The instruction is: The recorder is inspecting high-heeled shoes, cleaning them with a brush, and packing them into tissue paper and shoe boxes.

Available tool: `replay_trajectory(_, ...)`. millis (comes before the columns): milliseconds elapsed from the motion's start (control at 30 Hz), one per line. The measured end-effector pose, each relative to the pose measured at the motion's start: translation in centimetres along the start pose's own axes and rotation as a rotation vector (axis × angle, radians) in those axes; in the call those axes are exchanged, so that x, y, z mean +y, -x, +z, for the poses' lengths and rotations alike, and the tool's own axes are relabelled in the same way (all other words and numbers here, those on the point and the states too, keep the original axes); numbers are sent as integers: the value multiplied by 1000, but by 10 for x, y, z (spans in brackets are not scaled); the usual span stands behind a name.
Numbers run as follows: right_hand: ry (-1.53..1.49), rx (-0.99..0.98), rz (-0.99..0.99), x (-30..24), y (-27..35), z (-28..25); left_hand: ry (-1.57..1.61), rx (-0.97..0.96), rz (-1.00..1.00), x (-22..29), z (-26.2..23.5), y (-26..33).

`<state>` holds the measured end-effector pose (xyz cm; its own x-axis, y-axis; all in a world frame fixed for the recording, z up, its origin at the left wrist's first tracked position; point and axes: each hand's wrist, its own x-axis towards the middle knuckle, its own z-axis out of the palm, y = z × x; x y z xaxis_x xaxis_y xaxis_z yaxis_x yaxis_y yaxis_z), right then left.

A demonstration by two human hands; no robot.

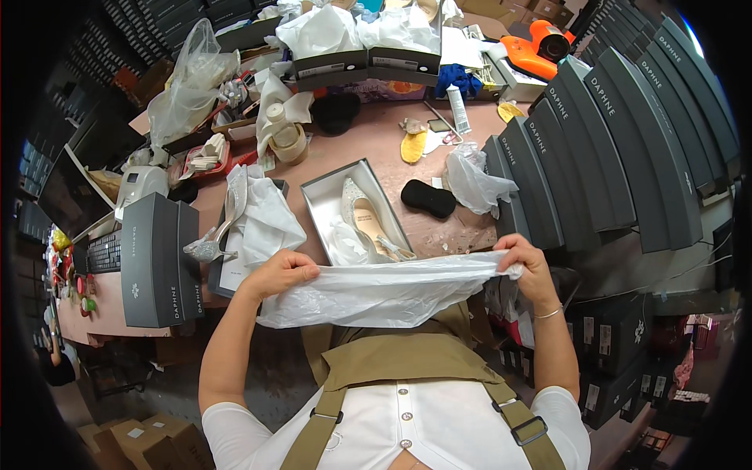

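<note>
Bare bench [376,133] lies open beyond the open shoe box [317,196]. Grey boxes [595,157] wall the right edge; a grey box [157,258] blocks the left.

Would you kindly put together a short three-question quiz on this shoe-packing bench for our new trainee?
1. True or false: both hands grip the plastic bag.
2. What lies in the open box? A) a keyboard B) a pale high-heeled shoe C) a tape roll
3. Fill in: the black pad lies on the person's ____ side of the open box.

Key: 1 true, the left hand and the right hand each hold one end; 2 B; 3 right.
</note>
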<state>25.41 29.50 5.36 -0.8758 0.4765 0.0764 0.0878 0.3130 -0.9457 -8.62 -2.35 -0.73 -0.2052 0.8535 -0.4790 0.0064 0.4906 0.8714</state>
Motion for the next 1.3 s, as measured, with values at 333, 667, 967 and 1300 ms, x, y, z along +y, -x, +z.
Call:
replay_trajectory(333,325,-473,-258,-54,-50,67,-607,-60,356,80,21,-3)
replay_trajectory(667,87,-315,-25,-23,-80,122,14,607,141,52,63,36)
replay_trajectory(967,201,-251,-305,-42,-66,148,1114,636,480,39,119,-34)
replay_trajectory(1300,-459,-706,129,-42,-62,135,1484,94,643,21,98,-36)
